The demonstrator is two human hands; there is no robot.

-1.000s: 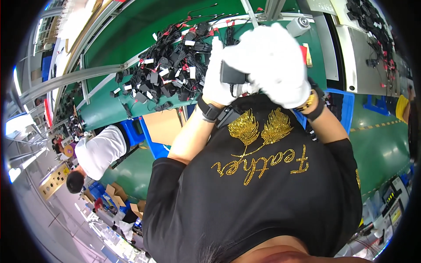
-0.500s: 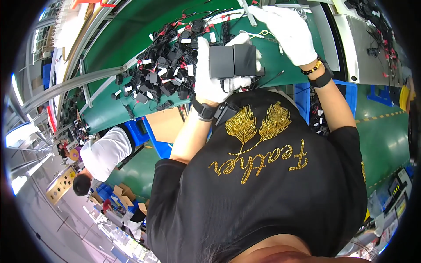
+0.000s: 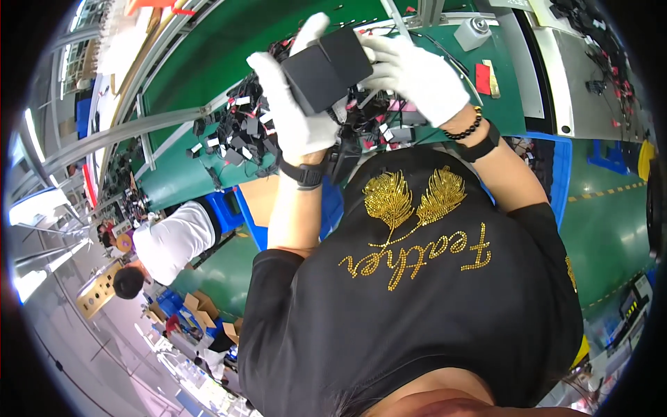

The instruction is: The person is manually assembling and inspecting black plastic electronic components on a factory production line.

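My left hand (image 3: 302, 125), in a white glove, holds a pair of black box-shaped power adapters (image 3: 323, 73) side by side. Its fingers reach round their left and far edges, and the flat faces are tilted. From the right comes my right hand (image 3: 424, 83), also gloved, its fingers stretched out with the tips at the adapters' right edge. Whether those tips press on the adapters is hard to see. Below and behind both hands lies a heap of black adapters and cables (image 3: 243, 128) with white tags and red bits, partly hidden by the hands.
A white bottle (image 3: 474, 33) stands at the far right of the green bench (image 3: 511, 104), near a red card (image 3: 482, 78) and a yellowish strip (image 3: 494, 80). Metal frame bars (image 3: 174, 115) cross the left. Blue bins (image 3: 563, 167) sit below the bench edge. A person in white (image 3: 174, 236) works at left.
The adapters have moved up and left in my left hand and turned from level to tilted. My right hand has come down and left from the bench's far side to their edge.
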